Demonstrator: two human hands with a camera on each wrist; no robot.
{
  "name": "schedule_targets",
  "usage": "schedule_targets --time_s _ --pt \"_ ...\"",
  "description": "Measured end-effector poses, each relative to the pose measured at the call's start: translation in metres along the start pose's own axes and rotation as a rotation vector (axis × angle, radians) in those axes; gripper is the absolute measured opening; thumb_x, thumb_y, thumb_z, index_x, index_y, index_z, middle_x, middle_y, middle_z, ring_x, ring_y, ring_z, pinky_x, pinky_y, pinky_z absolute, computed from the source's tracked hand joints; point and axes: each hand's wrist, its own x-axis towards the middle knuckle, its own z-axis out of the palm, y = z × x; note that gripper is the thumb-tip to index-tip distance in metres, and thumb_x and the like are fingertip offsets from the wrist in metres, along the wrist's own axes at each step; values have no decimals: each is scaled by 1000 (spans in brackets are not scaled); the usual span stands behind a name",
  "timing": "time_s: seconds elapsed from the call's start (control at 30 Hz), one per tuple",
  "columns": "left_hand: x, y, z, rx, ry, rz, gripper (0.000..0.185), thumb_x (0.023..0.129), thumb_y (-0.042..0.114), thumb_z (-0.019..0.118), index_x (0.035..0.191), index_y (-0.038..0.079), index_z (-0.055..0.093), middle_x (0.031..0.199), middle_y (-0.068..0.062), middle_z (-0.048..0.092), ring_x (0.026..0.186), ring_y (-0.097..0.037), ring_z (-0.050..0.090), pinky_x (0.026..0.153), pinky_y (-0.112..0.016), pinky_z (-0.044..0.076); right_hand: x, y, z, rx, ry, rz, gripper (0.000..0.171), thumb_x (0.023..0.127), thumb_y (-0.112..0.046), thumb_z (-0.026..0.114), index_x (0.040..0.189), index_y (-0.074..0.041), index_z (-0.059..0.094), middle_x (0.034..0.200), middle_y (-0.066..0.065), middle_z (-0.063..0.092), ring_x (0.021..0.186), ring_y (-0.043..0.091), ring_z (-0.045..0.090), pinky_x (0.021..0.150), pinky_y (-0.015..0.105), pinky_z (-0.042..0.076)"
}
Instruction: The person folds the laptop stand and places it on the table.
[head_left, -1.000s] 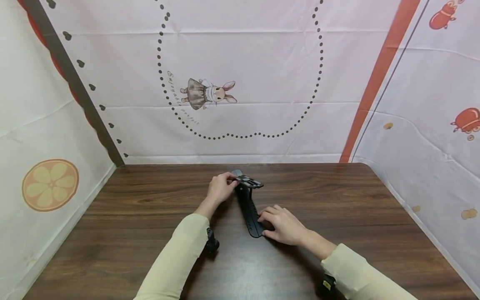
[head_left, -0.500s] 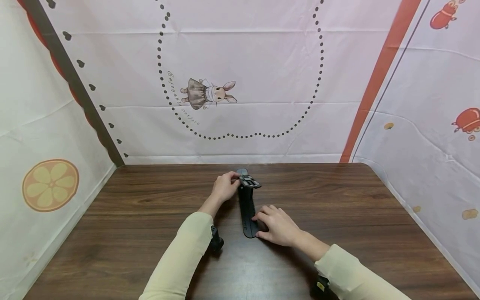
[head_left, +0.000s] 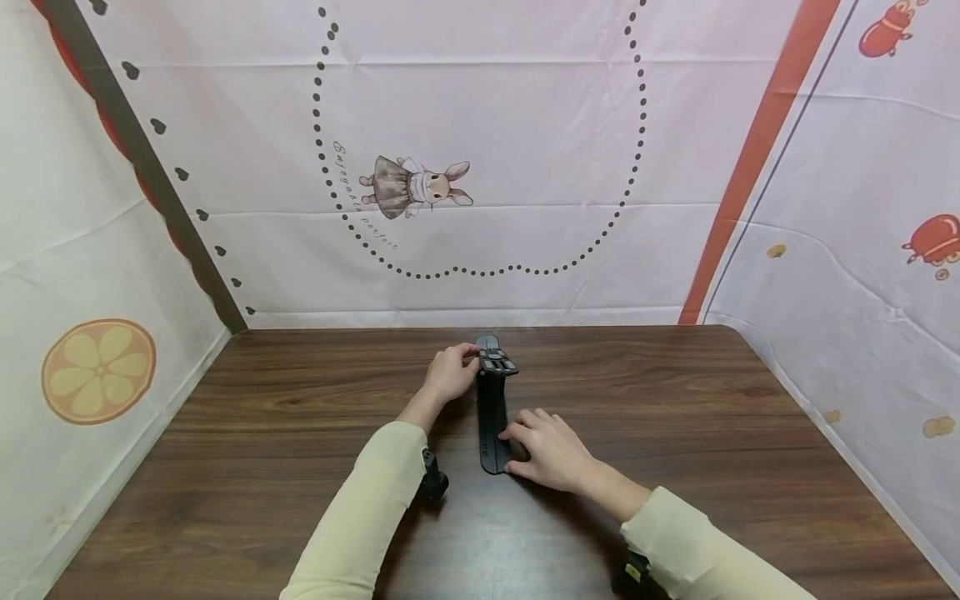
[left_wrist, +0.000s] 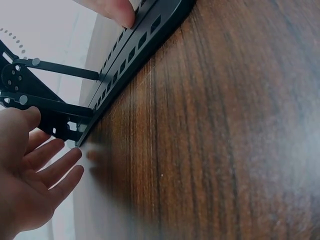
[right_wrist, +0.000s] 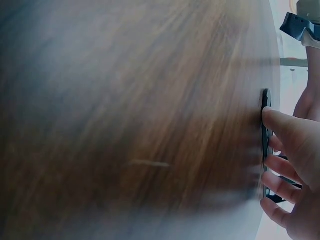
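A black folding stand (head_left: 492, 412) lies on the table, its long slotted base pointing away from me. Hinged arms (left_wrist: 60, 69) hold up a small plate (head_left: 498, 361) over the far part. My left hand (head_left: 448, 372) pinches the raised part from the left between thumb and index finger; the other fingers of that hand (left_wrist: 47, 170) spread loosely below. At the near end my right hand (head_left: 553, 450) grips the base from the right. In the right wrist view the thumb of this hand (right_wrist: 305, 150) presses on the base's end, with the fingers along its side.
A brown wood-grain table (head_left: 315, 400) reaches to a printed cloth (head_left: 540, 167) at the back. More cloth hangs at the left and right sides. Black cameras (head_left: 433, 479) are strapped to both wrists below pale sleeves.
The stand has turned from a slant to nearly straight away from me. Its near end shifted left with my right hand, and its far end slightly right with my left hand.
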Motion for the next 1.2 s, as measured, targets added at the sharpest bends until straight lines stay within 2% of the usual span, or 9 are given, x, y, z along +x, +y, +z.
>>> schedule_targets --time_s 0.27,0.43,0.57,0.7,0.83,0.97,1.1,1.2 --pt "-2 2 0 -16 -5 -9 33 93 20 52 124 11 58 124 -5 60 108 -22 59 87 -39 48 2 -2 2 -2 2 9 34 76 -39 72 103 -19 66 102 -3 57 91 16 54 70 34 45" --pt "-3 3 -1 -19 -27 -5 35 93 19 51 127 10 55 124 -6 60 110 -22 58 87 -39 47 2 -1 -1 32 -39 6 34 80 -38 69 106 -18 65 104 -2 56 93 16 54 71 34 46" --pt "-6 1 -2 -29 -48 10 38 93 17 51 130 9 52 122 -9 61 111 -24 57 90 -40 46 2 2 -5 89 -85 3 32 84 -34 65 110 -17 64 106 -2 56 98 17 54 77 35 47" --pt "-10 1 -6 -41 -21 9 34 92 18 53 125 10 57 115 -7 64 106 -23 60 89 -40 47 2 5 -7 131 -103 5 30 86 -31 63 112 -16 63 110 -1 59 104 19 54 86 40 46" --pt "-16 3 -10 -26 24 -9 26 91 21 56 115 14 63 107 -2 67 100 -19 62 85 -37 48 4 8 -7 153 -91 9 29 86 -28 64 112 -15 63 110 -1 62 106 20 55 88 41 45" --pt "-24 5 -13 -5 45 -27 21 90 22 57 109 15 65 105 0 67 97 -17 62 85 -36 48 7 9 -8 166 -35 28 27 85 -25 66 109 -14 64 107 0 63 100 18 58 82 38 48" --pt "-34 7 -15 -13 51 -38 20 89 21 59 107 15 66 103 0 67 96 -17 62 83 -36 48 11 13 -9 217 23 75 27 83 -20 67 108 -10 64 105 2 64 97 18 60 79 37 50" --pt "-40 6 -16 -31 58 -17 19 88 18 60 105 12 66 101 -1 68 94 -18 63 82 -37 48 14 17 -9 270 50 128 27 83 -17 67 109 -8 64 105 4 64 97 20 62 78 37 51"
